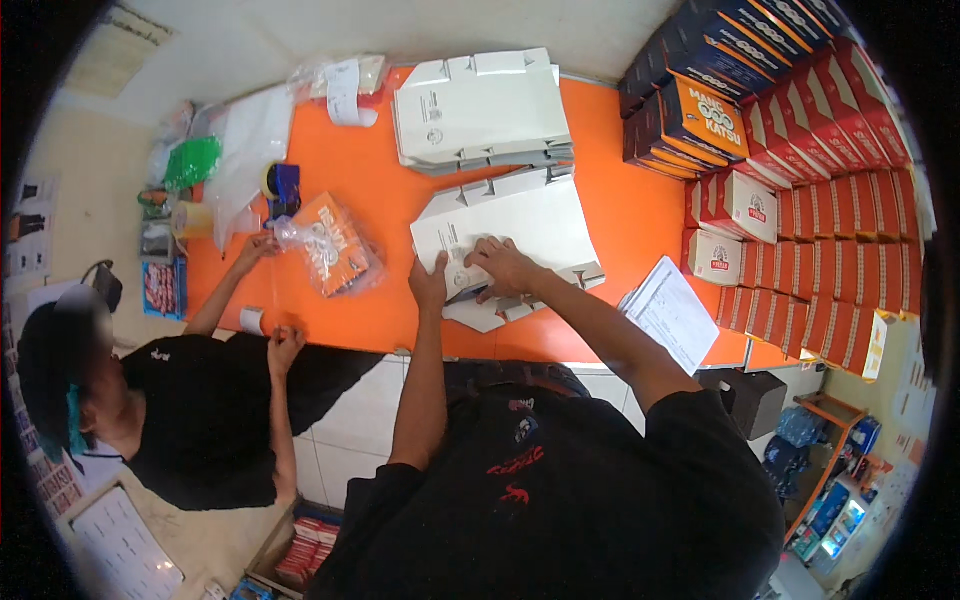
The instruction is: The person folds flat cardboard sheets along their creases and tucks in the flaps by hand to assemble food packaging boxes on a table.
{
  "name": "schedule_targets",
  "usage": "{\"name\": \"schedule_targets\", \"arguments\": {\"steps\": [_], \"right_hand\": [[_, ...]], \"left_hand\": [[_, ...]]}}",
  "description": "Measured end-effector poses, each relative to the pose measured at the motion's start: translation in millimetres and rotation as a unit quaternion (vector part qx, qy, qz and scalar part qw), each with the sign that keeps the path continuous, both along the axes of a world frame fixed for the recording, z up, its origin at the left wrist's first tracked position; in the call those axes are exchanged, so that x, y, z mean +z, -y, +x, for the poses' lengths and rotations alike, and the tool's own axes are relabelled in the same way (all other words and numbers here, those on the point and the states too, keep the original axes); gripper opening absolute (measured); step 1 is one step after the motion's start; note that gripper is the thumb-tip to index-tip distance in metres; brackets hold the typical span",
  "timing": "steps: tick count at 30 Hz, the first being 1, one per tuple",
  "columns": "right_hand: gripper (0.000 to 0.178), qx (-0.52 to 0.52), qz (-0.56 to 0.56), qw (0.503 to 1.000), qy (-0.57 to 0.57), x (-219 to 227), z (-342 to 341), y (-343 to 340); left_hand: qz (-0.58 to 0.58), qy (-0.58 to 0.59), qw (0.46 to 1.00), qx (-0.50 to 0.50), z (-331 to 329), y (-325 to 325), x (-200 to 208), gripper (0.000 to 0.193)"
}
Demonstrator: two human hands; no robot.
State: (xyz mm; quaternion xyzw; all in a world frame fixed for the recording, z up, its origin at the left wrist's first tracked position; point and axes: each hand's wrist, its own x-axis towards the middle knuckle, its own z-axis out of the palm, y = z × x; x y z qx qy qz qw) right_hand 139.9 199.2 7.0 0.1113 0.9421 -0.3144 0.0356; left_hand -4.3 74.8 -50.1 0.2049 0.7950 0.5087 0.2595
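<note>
Left hand: at the near left corner of the carton, clamped on its edge, the thumb over the white face; the left hand (430,285) was the nearer to that end.
Right hand: on the carton's near side, fingers bent and spread apart; whether the right hand (508,268) pinched a flap, I could not tell.
Carton: flat on the desk (625,215), ahead of both hands; most of the carton (535,220) reached away and rightward from them.
Long axis: left to right, the right end slanting away.
Papers: on the desk, right of the carton, the papers (672,312) apart from both hands.
Far stack: just beyond the carton, the stack (485,105) lay roughly parallel.
</note>
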Motion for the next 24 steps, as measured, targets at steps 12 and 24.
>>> {"name": "schedule_targets", "arguments": {"steps": [12,24], "right_hand": [[0.075,-0.091,-0.039,0.989,0.11,1.0,-11.3,-3.7],[0.078,-0.547,0.017,0.826,0.138,-19.5,131.3,-19.2]], "left_hand": [[0.08,-0.153,0.985,-0.015,11.4,-9.3,19.3,0.047],[0.059,0.051,0.987,-0.141,-28.7,31.5,-4.1,0.036]]}}
